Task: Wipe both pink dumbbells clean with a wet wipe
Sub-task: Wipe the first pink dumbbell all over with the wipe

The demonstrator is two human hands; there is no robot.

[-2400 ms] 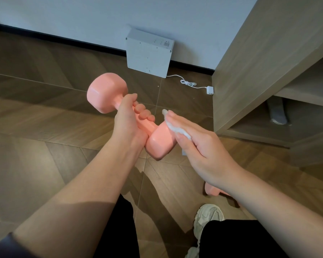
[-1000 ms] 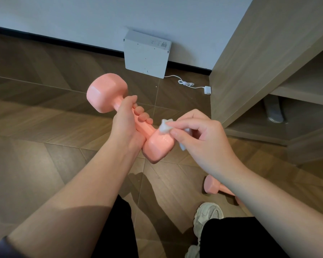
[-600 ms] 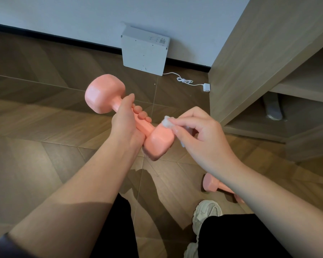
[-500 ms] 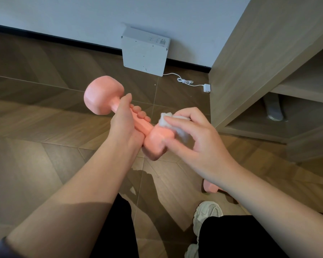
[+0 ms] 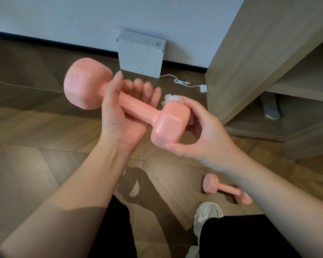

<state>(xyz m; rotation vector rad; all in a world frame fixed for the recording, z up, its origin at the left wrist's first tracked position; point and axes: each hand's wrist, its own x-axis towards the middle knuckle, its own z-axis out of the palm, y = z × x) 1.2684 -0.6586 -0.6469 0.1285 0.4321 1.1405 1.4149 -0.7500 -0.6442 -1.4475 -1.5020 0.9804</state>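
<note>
The dumbbell (image 5: 138,108) is held in the air above the floor (image 5: 26,146), tilted, with one head far-left and high and the other near-right and lower. Both heads carry embossed lettering.

Left hand (image 5: 119,116): palm up beneath the handle. The handle lies across the palm. The fingers (image 5: 147,88) reach out past the far side of the handle, roughly straight and blurred, and the thumb points up beside the far-left head. The fingers are not wrapped round the handle.

Right hand (image 5: 203,138): clamped on the near-right head. The thumb presses the near lower edge and the index finger curls over the far top edge. The wipe (image 5: 171,98) is bunched between the fingers and the head. It shows white at the far top corner and again on the right side of the head.

The second dumbbell (image 5: 220,189) lies on the floor, near-right, partly hidden behind the right forearm. A pale shoe (image 5: 207,215) stands just near of it.

A white box (image 5: 140,54) leans against the far wall. A white cable (image 5: 183,83) runs right from it to a small plug (image 5: 204,88). A wooden cabinet (image 5: 268,53) fills the right side.
</note>
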